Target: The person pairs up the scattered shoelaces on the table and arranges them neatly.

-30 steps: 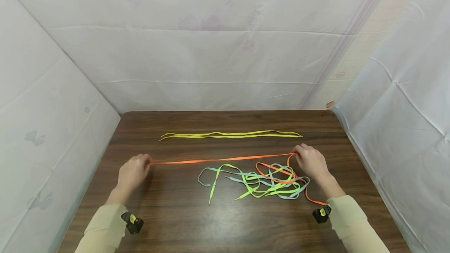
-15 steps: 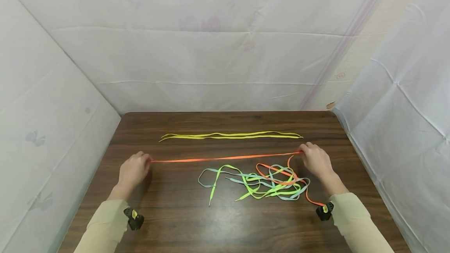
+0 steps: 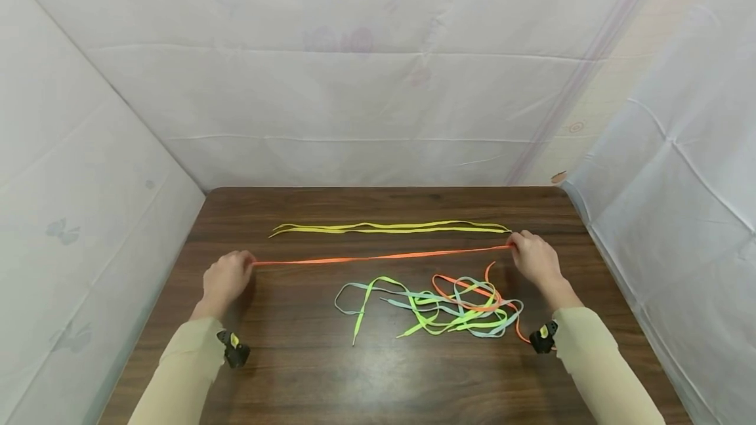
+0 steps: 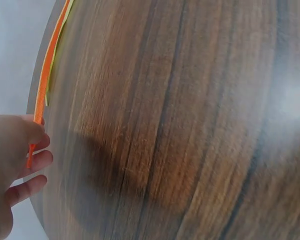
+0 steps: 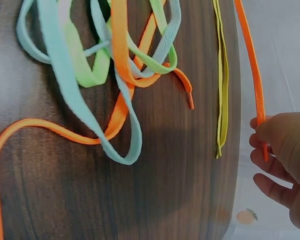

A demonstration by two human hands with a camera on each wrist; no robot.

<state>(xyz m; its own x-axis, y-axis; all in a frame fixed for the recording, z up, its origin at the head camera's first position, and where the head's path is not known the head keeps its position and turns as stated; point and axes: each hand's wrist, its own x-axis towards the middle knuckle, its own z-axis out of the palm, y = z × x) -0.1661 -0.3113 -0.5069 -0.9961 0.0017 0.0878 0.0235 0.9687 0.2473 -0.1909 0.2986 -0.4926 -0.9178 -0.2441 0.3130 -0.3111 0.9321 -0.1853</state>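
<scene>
An orange shoelace (image 3: 378,257) stretches nearly straight between both hands, above the table in front of the tangle. The left hand (image 3: 228,277) pinches one end; in the left wrist view its tip (image 4: 31,159) pokes out below the thumb. At the other end the right hand (image 3: 536,258) pinches between thumb and finger, and the right wrist view shows that tip (image 5: 265,152) hanging past the fingers. Two yellow shoelaces (image 3: 384,231) lie side by side beyond it. Nearer the person is a loose tangle of light-blue, green (image 3: 434,328) and orange laces.
The dark wooden table (image 3: 307,372) is bounded by white sheeting (image 3: 354,117) at the back and both sides. A second orange lace (image 5: 55,127) trails out of the tangle towards the right wrist. Each wrist carries a small black camera (image 3: 235,349).
The right hand has moved right and away from the person, drawing the orange lace's end clear of the tangle. The left hand has also shifted slightly away, and the stretched lace lies nearer the yellow ones.
</scene>
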